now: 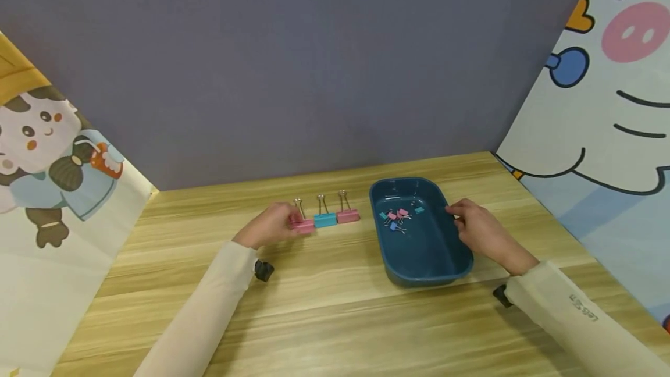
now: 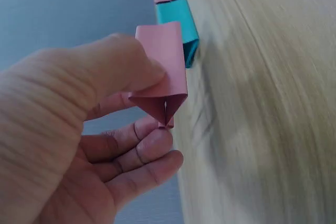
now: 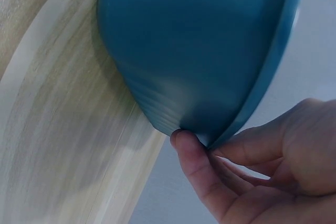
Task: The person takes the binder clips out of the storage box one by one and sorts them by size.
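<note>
Three large binder clips lie in a row on the table, their wire handles pointing toward the back wall. My left hand (image 1: 273, 223) pinches the leftmost one, a pink binder clip (image 2: 160, 45), with the thumb on its spine side. Beside it come a teal binder clip (image 1: 325, 220) and another pink binder clip (image 1: 348, 216). To the right stands a dark blue plastic bin (image 1: 426, 280), and my right hand (image 1: 478, 233) pinches its right rim between thumb and fingers (image 3: 197, 166). Several small binder clips (image 1: 402, 213) in pink, teal and blue lie inside, toward the far end.
Everything stands on a wood-grain table (image 1: 335, 324). A grey wall (image 1: 324, 74) rises behind it. Cartoon-printed panels (image 1: 602, 127) flank the table on both sides.
</note>
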Demonstrator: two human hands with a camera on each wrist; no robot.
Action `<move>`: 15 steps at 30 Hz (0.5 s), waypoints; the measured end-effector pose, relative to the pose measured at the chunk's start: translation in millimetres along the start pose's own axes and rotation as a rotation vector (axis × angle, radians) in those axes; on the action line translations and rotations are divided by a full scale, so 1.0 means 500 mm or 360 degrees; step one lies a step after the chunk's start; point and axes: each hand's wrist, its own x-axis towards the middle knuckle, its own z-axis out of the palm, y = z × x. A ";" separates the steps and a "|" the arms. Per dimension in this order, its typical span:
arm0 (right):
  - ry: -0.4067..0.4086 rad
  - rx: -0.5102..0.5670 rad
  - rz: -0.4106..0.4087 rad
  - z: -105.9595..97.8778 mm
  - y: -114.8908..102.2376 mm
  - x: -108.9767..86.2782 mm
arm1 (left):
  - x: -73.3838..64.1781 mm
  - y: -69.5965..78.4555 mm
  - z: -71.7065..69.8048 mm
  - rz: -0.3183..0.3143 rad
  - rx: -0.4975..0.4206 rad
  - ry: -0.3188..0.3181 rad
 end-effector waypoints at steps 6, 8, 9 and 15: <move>0.0010 -0.0009 -0.0005 -0.001 0.000 -0.002 | 0.014 -0.015 0.012 -0.0036 0.0029 -0.0004; 0.0014 -0.0013 -0.0008 -0.001 0.000 -0.002 | 0.017 -0.019 0.015 -0.0039 0.0028 -0.0008; 0.0018 -0.0015 -0.0009 0.000 0.000 -0.001 | 0.019 -0.021 0.017 -0.0036 0.0030 -0.0011; 0.0029 -0.0012 -0.0008 0.000 -0.001 -0.001 | 0.026 -0.030 0.024 0.0006 0.0050 0.0000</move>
